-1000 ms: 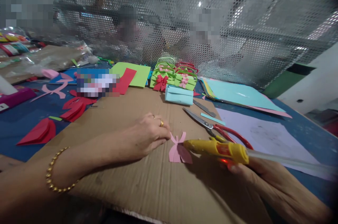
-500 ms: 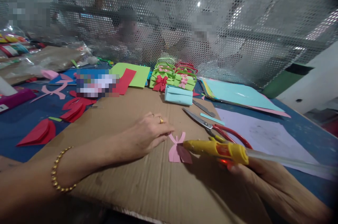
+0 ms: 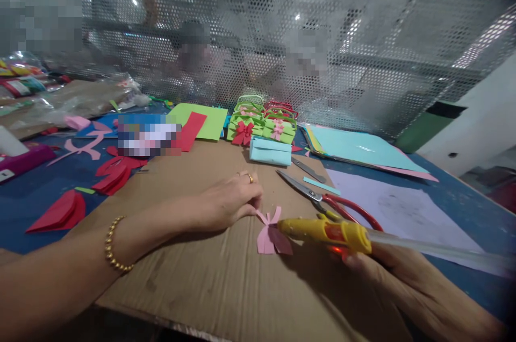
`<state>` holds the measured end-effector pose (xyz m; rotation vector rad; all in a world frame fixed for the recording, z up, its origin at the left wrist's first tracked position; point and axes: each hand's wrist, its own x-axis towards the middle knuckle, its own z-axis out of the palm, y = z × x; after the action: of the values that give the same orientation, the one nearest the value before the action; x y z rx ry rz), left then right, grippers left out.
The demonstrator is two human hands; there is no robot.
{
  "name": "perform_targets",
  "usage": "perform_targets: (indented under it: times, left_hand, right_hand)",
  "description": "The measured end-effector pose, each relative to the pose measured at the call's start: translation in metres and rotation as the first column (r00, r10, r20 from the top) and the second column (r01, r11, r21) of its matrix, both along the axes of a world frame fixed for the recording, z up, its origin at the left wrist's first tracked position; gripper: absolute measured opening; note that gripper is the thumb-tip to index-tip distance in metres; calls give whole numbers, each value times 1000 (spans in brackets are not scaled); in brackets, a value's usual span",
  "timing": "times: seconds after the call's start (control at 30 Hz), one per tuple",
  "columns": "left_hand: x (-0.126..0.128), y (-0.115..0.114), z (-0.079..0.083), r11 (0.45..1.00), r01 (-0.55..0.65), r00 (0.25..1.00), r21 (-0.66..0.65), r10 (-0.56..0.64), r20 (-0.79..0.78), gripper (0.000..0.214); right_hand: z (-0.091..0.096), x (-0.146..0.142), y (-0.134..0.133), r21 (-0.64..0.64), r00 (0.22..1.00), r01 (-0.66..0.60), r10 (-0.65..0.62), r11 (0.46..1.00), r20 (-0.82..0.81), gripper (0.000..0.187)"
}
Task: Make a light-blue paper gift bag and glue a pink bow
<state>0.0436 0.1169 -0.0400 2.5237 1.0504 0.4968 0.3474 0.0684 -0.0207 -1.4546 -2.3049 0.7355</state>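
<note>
A small pink paper bow (image 3: pixel 269 233) lies on a brown cardboard sheet (image 3: pixel 209 283). My left hand (image 3: pixel 229 199), with a gold ring and a bead bracelet on the wrist, pinches the bow's left loop with closed fingers. My right hand (image 3: pixel 387 272) grips a yellow glue gun (image 3: pixel 328 232) from below. The gun's nozzle touches the middle of the bow. A clear glue stick (image 3: pixel 439 249) juts out of the gun's back toward the right.
Red-handled scissors (image 3: pixel 326 199) lie just behind the glue gun. Farther back are a light blue paper box (image 3: pixel 270 151), green paper baskets with bows (image 3: pixel 262 126), stacked coloured sheets (image 3: pixel 363 148) and red cut-outs (image 3: pixel 115 175). A perforated metal screen (image 3: pixel 363 35) closes the back; people sit beyond it.
The view has shifted a little; my left arm has slid slightly toward the bow. The glue gun stays at the bow's middle.
</note>
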Motion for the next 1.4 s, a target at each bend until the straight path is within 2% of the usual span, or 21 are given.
perform_targets:
  times: [0.17,0.4,0.63,0.83,1.07,1.23,1.4]
  left_hand:
    - [-3,0,-1,999,45,999,24,-45,2,9]
    - [-1,-2,-9,960,127,991,251,-112,-72,12]
    - [-1,-4,-12,922,141,984,362,-90,-154,14]
    - [1,-3,-19,894,91,988,439,-26,-152,17]
    - [7,-11,-11,955,-30,997,296,8,74,16]
    - [8,-13,-12,981,-33,984,191,-2,178,12]
    - [8,-16,-11,997,-59,956,49,42,290,17]
  right_hand:
    - [-4,4,-1,-22,1000,15,-15,1000,7,56]
    - [-4,4,-1,-44,1000,-16,16,999,-5,55]
    - [-7,5,1,22,998,-61,61,998,-6,50]
    - [-7,4,0,44,999,-51,51,998,-6,51]
    - [1,-1,-2,57,998,-55,55,997,6,50]
    - [3,-2,-4,42,999,-41,42,998,-14,49]
    - [-1,1,-3,28,999,-29,30,999,-34,48]
